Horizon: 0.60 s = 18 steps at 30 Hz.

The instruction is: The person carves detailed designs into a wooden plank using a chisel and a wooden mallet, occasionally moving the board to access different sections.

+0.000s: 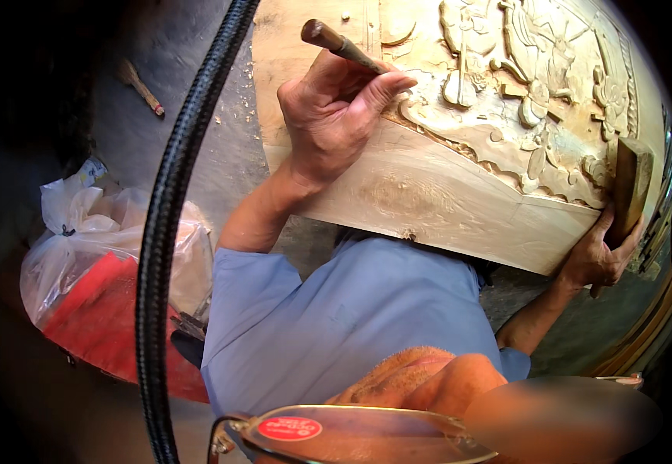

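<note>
My left hand (pixel 324 120) grips a carving chisel (pixel 341 45), its fingers closed round the shaft. The wooden handle tilts up to the left, and the tip is hidden behind my thumb. Beneath it lies a pale wooden panel (pixel 398 182), carved in relief with figures, instruments and a wavy border. At the panel's lower right edge, my right hand (pixel 603 251) is closed round the lower end of a wooden mallet (pixel 631 179), a worn block held upright. The mallet is apart from the chisel.
A thick black braided hose (pixel 177 155) runs down the left side, close to the camera. Beyond it are a clear plastic bag (pixel 61 224), a red surface (pixel 112 325) and a wooden-handled tool (pixel 143 91) on the grey floor. Several long thin pieces (pixel 653 329) lie at the far right.
</note>
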Motion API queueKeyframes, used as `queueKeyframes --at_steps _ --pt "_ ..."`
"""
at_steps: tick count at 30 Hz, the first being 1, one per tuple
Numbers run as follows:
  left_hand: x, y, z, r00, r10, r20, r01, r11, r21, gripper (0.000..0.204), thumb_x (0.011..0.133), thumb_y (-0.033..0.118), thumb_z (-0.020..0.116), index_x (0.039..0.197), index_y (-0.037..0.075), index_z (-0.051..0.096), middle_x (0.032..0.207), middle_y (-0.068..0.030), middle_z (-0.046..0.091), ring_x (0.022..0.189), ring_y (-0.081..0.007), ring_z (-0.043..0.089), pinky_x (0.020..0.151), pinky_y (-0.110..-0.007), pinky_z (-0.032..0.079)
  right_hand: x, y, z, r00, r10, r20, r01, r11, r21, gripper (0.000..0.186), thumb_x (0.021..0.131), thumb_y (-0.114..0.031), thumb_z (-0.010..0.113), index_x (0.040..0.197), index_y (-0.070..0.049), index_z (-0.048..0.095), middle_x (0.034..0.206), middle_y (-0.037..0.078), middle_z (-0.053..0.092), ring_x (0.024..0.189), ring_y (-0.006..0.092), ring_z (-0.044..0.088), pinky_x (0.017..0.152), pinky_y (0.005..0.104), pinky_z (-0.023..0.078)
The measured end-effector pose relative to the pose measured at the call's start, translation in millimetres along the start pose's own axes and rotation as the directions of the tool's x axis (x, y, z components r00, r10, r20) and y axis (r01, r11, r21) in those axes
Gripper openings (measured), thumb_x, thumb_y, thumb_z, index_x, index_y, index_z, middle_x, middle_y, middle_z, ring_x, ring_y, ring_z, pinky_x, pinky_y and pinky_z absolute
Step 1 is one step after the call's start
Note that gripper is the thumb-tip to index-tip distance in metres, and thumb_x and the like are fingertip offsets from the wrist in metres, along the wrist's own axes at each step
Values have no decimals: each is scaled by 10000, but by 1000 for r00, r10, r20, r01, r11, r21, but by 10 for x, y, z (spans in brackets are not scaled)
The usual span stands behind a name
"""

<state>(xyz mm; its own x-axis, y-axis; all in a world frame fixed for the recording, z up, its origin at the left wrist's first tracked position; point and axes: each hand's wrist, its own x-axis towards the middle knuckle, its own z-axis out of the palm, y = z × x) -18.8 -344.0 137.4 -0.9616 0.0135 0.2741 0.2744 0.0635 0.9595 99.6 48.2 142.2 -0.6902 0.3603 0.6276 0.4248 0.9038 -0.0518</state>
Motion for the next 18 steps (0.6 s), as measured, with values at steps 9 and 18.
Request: queueKeyframes --at_steps 9,18 --pt "-45 52 -5 991 23 129 -42 989 145 122 985 -32 728 1096 -45 679 964 -125 787 904 -178 774 825 -290 654 81 51 -21 987 126 103 -130 991 30 549 856 -406 890 1293 -102 755 1193 118 788 1039 312 756 926 407 591" --pt "41 6 106 924 347 160 -381 806 453 225 909 119 852 910 30 646 696 -78 710 576 -140 674 550 -282 518 903 -115 -248 956 -2 294 -270 385 883 489 987 -279 746 1368 9 642 1224 171 753 1083 280 741 918 363 590"
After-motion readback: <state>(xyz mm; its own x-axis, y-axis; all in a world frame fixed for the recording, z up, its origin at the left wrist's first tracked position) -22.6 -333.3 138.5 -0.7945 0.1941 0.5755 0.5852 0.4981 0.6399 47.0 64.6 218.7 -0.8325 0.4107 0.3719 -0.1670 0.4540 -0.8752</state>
